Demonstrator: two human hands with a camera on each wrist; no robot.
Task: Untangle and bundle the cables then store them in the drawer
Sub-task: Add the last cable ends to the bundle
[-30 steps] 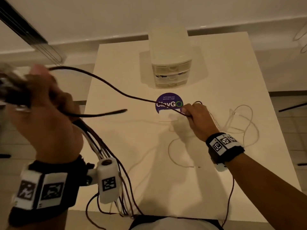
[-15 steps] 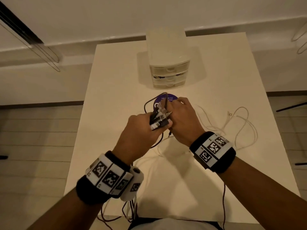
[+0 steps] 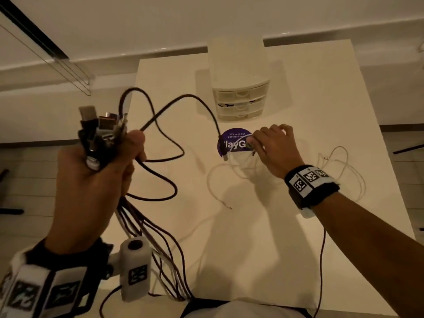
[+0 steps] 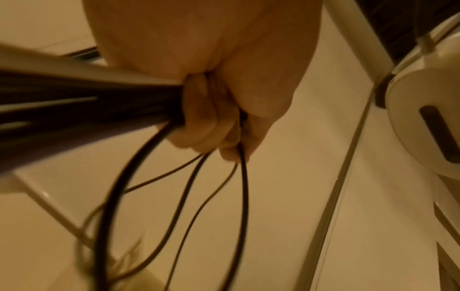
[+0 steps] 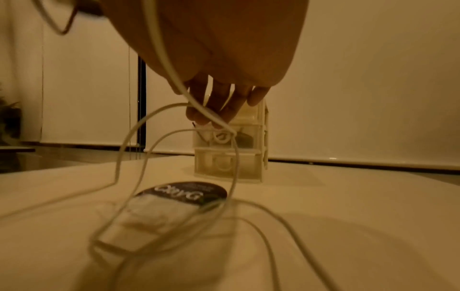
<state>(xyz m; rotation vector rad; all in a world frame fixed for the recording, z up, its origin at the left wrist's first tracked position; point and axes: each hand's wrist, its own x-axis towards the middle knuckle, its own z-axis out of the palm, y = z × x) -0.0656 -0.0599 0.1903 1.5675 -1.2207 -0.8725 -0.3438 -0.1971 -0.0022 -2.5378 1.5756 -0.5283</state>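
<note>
My left hand [image 3: 130,154] is raised at the left and grips a bundle of dark cables [image 3: 146,228], whose plugs [image 3: 103,127] stick up above the fist. One dark cable [image 3: 195,99] loops from that hand over to the purple sticker. The left wrist view shows my fingers [image 4: 211,118] curled round the dark cables [image 4: 62,106], with loops hanging below. My right hand [image 3: 254,144] hovers over the sticker and pinches a thin white cable [image 3: 215,177]. In the right wrist view the white cable [image 5: 154,137] hangs in loops from my fingertips [image 5: 219,106]. The small drawer unit [image 3: 241,99] has its drawers closed.
A round purple sticker [image 3: 234,143] lies on the white table [image 3: 286,249] in front of the drawer unit [image 5: 231,159]. More white cable [image 3: 339,168] is strewn at the table's right side. A thin dark wire [image 3: 322,260] runs down from my right wrist.
Both hands were together over the sticker half a second ago. My left hand has swung up and to the left with the dark bundle; my right hand stayed by the sticker with a white cable.
</note>
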